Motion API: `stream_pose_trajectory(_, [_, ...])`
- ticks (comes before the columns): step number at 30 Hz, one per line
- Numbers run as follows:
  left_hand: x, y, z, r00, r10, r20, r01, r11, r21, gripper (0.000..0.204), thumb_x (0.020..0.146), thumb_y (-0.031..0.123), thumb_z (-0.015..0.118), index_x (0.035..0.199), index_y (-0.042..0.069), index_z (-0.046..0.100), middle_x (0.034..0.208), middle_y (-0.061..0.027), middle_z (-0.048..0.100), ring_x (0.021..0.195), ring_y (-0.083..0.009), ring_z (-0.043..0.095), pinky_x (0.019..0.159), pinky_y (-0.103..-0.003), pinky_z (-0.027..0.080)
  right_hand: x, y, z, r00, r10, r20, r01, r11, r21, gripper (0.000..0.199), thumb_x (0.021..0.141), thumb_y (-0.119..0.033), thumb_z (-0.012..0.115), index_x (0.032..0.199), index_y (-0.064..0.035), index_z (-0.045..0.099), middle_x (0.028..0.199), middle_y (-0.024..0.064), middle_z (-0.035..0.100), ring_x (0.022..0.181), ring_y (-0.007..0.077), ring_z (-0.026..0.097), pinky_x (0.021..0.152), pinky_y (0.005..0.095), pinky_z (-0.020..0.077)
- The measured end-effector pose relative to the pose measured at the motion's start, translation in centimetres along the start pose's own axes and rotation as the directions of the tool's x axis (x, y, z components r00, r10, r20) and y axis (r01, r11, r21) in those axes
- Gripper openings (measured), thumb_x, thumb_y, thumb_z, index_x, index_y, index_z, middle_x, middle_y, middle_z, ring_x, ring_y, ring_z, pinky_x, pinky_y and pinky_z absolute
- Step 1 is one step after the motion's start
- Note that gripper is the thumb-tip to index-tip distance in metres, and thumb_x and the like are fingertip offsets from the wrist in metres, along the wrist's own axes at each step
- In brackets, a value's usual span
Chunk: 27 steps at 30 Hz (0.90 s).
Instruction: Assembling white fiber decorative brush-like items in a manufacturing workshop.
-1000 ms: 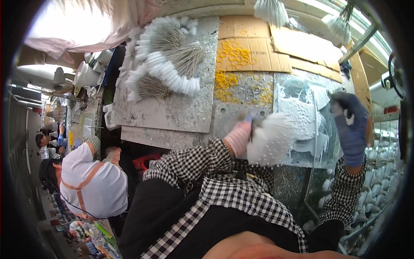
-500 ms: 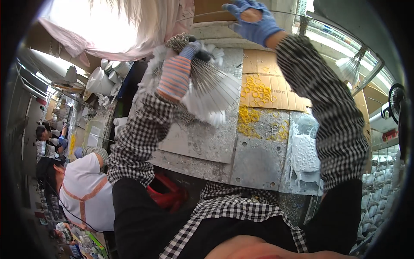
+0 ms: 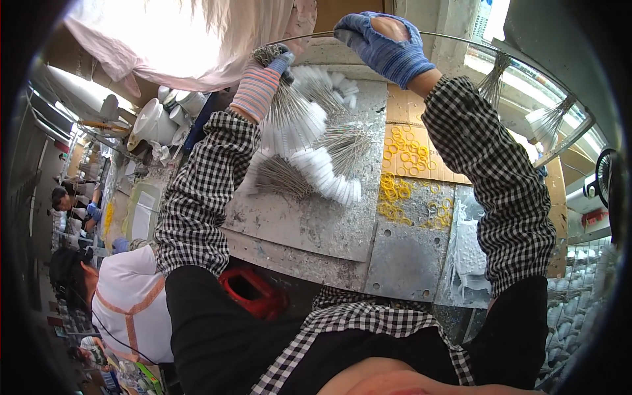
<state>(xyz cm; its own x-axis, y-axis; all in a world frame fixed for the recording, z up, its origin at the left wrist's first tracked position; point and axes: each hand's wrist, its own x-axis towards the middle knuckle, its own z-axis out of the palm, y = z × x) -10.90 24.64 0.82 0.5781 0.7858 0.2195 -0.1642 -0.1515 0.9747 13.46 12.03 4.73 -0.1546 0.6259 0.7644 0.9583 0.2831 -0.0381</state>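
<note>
While two fans of thin metal wires with white-dipped tips (image 3: 309,174) lie on the grey splattered metal table (image 3: 316,224), with loose yellow rubber rings (image 3: 401,191) to their right, those look left to handle. Farther up, the left hand (image 3: 263,82) in a pink striped glove grips another wire bundle (image 3: 289,108). The blue-gloved right hand (image 3: 385,46) curls around a curved overhead metal rod (image 3: 526,62), where two bundles (image 3: 550,122) already hang at far right.
</note>
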Motion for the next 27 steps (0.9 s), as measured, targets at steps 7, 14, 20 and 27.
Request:
stream_pose_trajectory(7, [2.0, -2.6, -3.5, 0.980, 0.163, 0.117, -0.187, 0.953, 0.239, 0.015, 0.097, 0.011, 0.069, 0.108, 0.001, 0.065, 0.080, -0.0056, 0.067, 0.071, -0.0151, 0.066, 0.066, -0.029, 0.057, -0.7, 0.1, -0.1, 1.000, -0.028, -0.003, 0.028, 0.999, 0.029, 0.022, 0.097, -0.029, 0.065, 0.105, -0.0095, 0.074, 0.095, 0.0098, 0.075, 0.084, 0.0288, 0.072, 0.077, 0.0377, 0.0574])
stream_pose_trajectory(14, [3.4, -5.1, -5.5, 0.966, 0.216, 0.143, -0.259, 0.813, 0.521, 0.021, 0.098, 0.014, 0.065, 0.112, -0.002, 0.063, 0.081, -0.0057, 0.068, 0.072, -0.0173, 0.068, 0.061, -0.031, 0.057, -0.4, -0.1, -0.7, 0.999, -0.040, -0.036, 0.042, 0.998, 0.054, 0.022, 0.097, -0.027, 0.066, 0.105, -0.0086, 0.073, 0.094, 0.0110, 0.075, 0.083, 0.0288, 0.071, 0.076, 0.0374, 0.0571])
stream_pose_trajectory(20, [1.6, -6.7, -3.1, 0.795, 0.601, 0.086, -0.152, 0.060, 0.987, 0.041, 0.096, 0.036, 0.065, 0.108, -0.004, 0.061, 0.083, -0.0087, 0.069, 0.075, -0.0262, 0.068, 0.070, -0.034, 0.057, -0.4, -1.0, -0.8, 0.997, -0.059, -0.047, 0.063, 0.996, 0.067, 0.020, 0.097, -0.027, 0.066, 0.104, -0.0101, 0.073, 0.092, 0.0090, 0.074, 0.082, 0.0285, 0.071, 0.075, 0.0378, 0.0564])
stream_pose_trajectory(27, [-0.7, 0.4, 7.6, 0.915, 0.325, 0.238, -0.325, 0.945, -0.043, 0.032, 0.093, 0.012, 0.073, 0.120, 0.000, 0.062, 0.104, -0.0091, 0.071, 0.095, -0.0192, 0.068, 0.083, -0.028, 0.054, -1.1, -1.5, -4.5, 0.998, -0.025, 0.054, 0.020, 0.995, 0.095, 0.022, 0.093, -0.032, 0.061, 0.100, -0.0164, 0.075, 0.091, 0.0093, 0.074, 0.085, 0.0288, 0.072, 0.076, 0.0402, 0.0558])
